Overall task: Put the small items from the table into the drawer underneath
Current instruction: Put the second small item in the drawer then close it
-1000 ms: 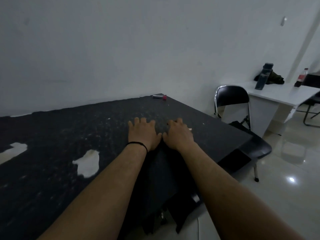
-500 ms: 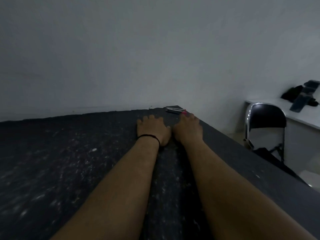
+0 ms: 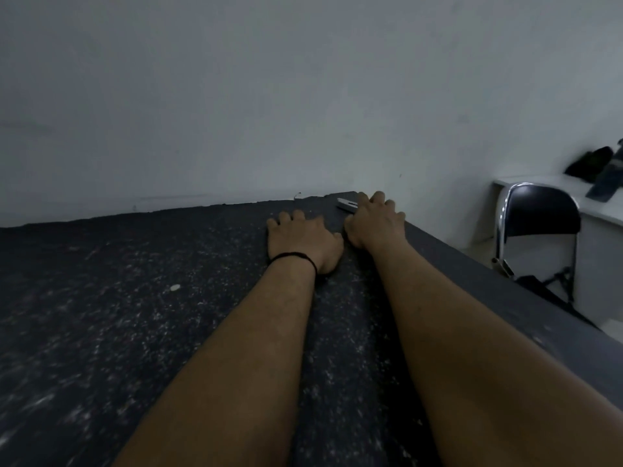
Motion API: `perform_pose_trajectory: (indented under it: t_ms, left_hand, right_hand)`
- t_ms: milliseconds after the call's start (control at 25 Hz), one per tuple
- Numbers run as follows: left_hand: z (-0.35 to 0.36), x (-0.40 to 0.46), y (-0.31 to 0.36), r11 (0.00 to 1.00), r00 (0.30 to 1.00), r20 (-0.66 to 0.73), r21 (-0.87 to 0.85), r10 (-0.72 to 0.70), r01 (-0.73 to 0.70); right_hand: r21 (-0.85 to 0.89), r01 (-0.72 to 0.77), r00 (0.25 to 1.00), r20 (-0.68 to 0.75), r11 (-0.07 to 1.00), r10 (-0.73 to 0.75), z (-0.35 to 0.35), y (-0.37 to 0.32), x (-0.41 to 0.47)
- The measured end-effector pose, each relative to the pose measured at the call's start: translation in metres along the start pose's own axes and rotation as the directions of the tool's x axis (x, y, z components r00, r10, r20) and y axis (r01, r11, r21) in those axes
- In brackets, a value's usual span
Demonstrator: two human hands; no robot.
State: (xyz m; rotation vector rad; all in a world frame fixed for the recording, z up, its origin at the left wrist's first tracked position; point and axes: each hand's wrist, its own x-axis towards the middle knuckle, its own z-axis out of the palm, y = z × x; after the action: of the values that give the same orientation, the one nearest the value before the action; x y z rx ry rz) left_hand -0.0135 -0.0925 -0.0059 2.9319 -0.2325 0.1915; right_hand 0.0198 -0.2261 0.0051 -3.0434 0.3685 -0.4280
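Observation:
Both arms stretch across a dark speckled table [image 3: 135,315] toward its far right corner. My left hand [image 3: 303,239], with a black band at the wrist, lies flat on the surface, fingers apart, holding nothing. My right hand [image 3: 376,222] rests over the corner, its fingers covering most of a small silver item [image 3: 344,204]; only the item's left end shows. Whether the fingers grip it is unclear. The drawer is out of sight.
A white wall runs behind the table. The table's right edge [image 3: 505,298] drops off to the floor. A black folding chair [image 3: 539,237] stands to the right, beside a white desk [image 3: 553,187] with dark objects on it.
Both hands slid farther across the table toward the far corner. My right hand now lies over the silver item, hiding its red part. The view moved closer and lower over the table.

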Motion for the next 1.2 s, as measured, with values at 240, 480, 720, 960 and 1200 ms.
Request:
perform_pose_trajectory:
  t_ms: [240,480,720,960,1200]
  left_hand:
    - [-0.002,-0.008,0.002,1.000,0.999,-0.051,-0.013,0.017,-0.018]
    - [-0.033,-0.057,0.020,0.987,0.976,-0.176,0.115,0.129,-0.110]
    - [-0.057,-0.190,0.029,0.971,0.955,-0.196,0.137,0.222,-0.197]
    - [-0.073,-0.330,0.073,0.944,0.912,-0.250,0.014,0.324,-0.331]
    - [-0.048,-0.437,0.110,0.859,0.831,-0.221,0.086,0.510,-0.504]
  right_hand:
    - [0.000,-0.094,0.994,-0.056,0.996,0.094,-0.006,-0.002,-0.016]
    - [-0.073,-0.001,0.999,0.037,0.997,0.004,-0.042,0.008,-0.078]
    - [0.162,-0.002,0.994,-0.109,0.987,0.020,-0.086,0.060,-0.209]
    - [0.399,0.021,0.960,-0.265,0.917,0.094,-0.128,0.108,-0.355]
    - [0.521,-0.011,0.925,-0.319,0.853,0.206,-0.135,0.154,-0.441]
